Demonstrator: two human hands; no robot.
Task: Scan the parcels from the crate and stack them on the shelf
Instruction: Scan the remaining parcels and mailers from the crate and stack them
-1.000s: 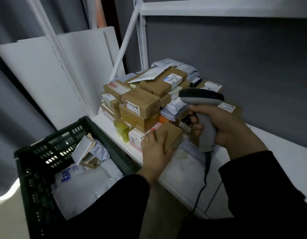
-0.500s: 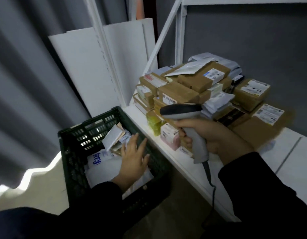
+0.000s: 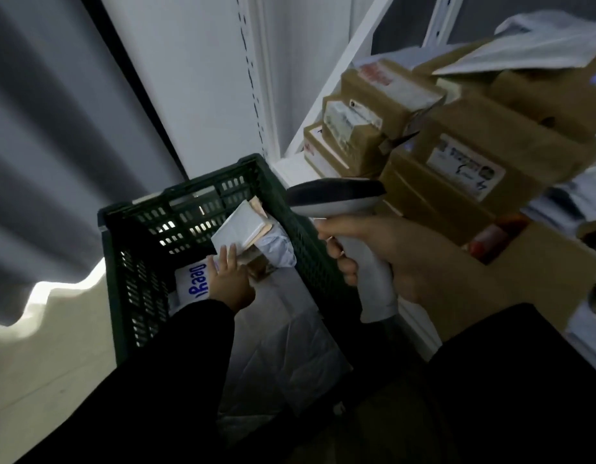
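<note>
Dark green slotted crate (image 3: 189, 209), brown cardboard parcels (image 3: 464, 152) with white labels, white shelf (image 3: 289, 165), grey scanner (image 3: 336, 197), black sleeves (image 3: 176, 370).

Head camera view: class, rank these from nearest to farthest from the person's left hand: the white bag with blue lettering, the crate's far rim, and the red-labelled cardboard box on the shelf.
From the left hand, inside the crate:
1. White bag with blue lettering: under the hand, touching it.
2. Crate's far rim: beyond the fingertips.
3. Red-labelled cardboard box: up on the shelf, far right.
</note>
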